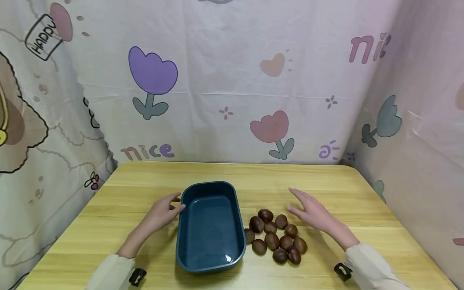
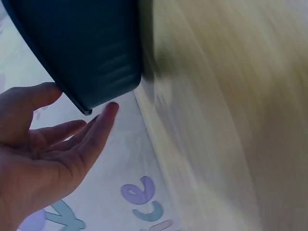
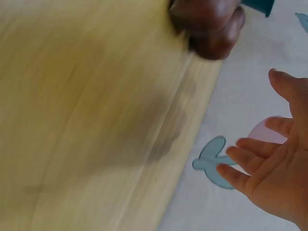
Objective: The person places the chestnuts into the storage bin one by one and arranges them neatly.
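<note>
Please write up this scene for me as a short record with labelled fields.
Container: dark blue tray, rectangular with rounded corners
Loose items: brown chestnuts, grouped to the tray's right
Left hand: at the tray's left side, thumb at the rim
Right hand: near the chestnuts, fingers extended, holding nothing
Surface: wood-grain table
Backdrop: pale cloth printed with flowers, hearts and words

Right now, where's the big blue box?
In the head view, the blue box sits on the wooden table, with the left hand at its left edge and the brown chestnuts close by its right side.
</note>
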### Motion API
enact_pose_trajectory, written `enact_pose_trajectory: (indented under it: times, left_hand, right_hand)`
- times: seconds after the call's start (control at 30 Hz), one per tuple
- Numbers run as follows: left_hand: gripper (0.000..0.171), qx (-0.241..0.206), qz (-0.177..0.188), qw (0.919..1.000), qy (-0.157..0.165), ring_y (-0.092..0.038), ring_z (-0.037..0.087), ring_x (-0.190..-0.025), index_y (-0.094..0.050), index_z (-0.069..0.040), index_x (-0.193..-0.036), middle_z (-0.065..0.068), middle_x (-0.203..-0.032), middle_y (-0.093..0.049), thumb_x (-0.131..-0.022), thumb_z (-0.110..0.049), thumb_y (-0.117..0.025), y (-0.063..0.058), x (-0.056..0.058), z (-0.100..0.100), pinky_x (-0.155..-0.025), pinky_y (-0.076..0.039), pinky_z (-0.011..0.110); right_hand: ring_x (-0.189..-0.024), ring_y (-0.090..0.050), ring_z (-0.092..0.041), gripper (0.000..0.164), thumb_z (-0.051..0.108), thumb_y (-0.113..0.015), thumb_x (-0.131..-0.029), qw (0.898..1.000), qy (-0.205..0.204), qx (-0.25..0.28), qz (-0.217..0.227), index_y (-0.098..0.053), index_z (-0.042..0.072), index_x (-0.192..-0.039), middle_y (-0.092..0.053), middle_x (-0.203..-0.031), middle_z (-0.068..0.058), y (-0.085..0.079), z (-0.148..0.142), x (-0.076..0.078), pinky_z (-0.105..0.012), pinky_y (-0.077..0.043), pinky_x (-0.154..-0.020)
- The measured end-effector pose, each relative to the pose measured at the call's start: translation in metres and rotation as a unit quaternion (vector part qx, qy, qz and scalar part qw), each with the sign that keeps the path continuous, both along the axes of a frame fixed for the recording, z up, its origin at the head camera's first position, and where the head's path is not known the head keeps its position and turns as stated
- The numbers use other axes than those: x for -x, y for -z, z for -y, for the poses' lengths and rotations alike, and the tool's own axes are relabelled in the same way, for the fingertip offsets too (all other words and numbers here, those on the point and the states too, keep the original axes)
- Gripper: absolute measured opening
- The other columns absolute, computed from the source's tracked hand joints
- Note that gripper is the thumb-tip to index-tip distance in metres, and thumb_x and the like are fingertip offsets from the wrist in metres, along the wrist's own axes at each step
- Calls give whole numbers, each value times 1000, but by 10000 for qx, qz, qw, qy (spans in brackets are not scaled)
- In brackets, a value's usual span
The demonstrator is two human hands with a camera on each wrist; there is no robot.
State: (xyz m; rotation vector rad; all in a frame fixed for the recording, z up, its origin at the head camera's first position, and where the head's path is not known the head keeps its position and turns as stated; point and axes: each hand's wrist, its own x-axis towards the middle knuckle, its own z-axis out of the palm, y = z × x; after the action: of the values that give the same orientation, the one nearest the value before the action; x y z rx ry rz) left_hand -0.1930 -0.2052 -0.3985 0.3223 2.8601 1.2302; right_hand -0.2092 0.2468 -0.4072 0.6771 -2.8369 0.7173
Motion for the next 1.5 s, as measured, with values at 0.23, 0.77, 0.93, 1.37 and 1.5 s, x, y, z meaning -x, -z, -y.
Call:
enact_pose_trajectory:
  times: [0.23,0.77,0.93,1.37,1.5]
  left_hand:
    - [52,-1652,1253,9774,-422,-63,24,-79,-34,16,-136,28,-114,-52,-96,-8,-58,3,6,3,-70,-55,37]
    - [43,-2689,1996,9419,-277,-56,15,-71,-36,15,-128,12,-99,-53,-95,-2,-57,5,17,7,-63,-53,28]
    - [43,-2876,2040,9356,-153,-56,15,-71,-35,14,-129,11,-98,-54,-96,-2,-56,6,18,8,-63,-52,28]
    - [43,-3032,2038,9308,-137,-58,14,-71,-34,13,-129,10,-97,-55,-96,-3,-56,9,18,9,-63,-52,28]
    - [43,-3002,2014,9323,-123,-58,14,-72,-34,13,-130,11,-98,-56,-96,-3,-55,10,18,10,-64,-52,28]
  right_hand:
    - [-116,-52,-45,50,15,-65,-93,9896,-231,1006,1003,-49,-11,-133,-53,-130,-27,4,27,6,-54,-44,-93]
    - [-102,-62,-32,40,8,-76,-82,9740,-584,1111,1885,-63,-5,-117,-66,-109,-15,13,58,20,-43,-50,-85]
    - [-95,-61,-24,32,9,-79,-78,9797,-449,757,1801,-68,2,-107,-68,-100,-6,14,61,26,-39,-49,-82]
    - [-86,-60,-18,29,12,-77,-78,9738,-50,853,2109,-66,1,-102,-64,-93,-4,0,64,39,-36,-50,-75]
    - [-88,-61,-21,30,13,-75,-80,9692,5,1139,2185,-64,0,-105,-64,-96,-6,-6,66,44,-36,-51,-73]
